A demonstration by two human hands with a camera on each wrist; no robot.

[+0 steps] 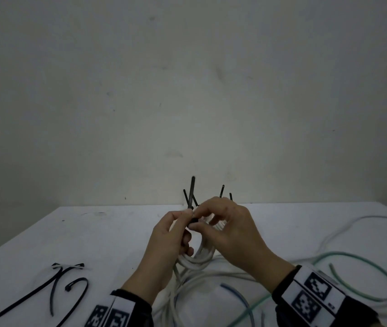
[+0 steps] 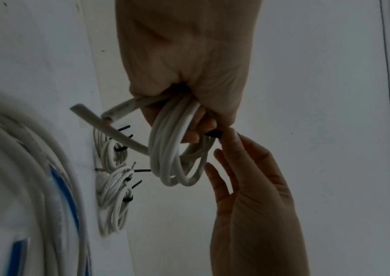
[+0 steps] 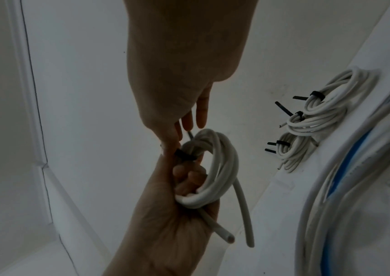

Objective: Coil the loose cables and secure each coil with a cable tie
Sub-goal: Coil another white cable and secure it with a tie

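Observation:
A small white cable coil [image 1: 197,256] is held up above the table [image 1: 107,234]. My left hand [image 1: 180,217] grips it with the fingers curled through the loops. A black cable tie [image 1: 192,192] wraps the top of the coil, and its tail stands straight up. My right hand [image 1: 205,214] pinches the tie's head between thumb and forefinger. In the right wrist view the tie band [image 3: 184,156] crosses the bunched coil [image 3: 222,168], and two cut cable ends hang below. The left wrist view has the coil [image 2: 177,149] under my fist and the tie [image 2: 215,133] at the right fingertips.
Three tied white coils [image 3: 319,115] lie by the wall behind my hands. Spare black ties [image 1: 53,286] lie front left. Loose green cable [image 1: 364,274], blue cable [image 1: 237,296] and white cable [image 1: 352,227] sprawl over the right and front of the table.

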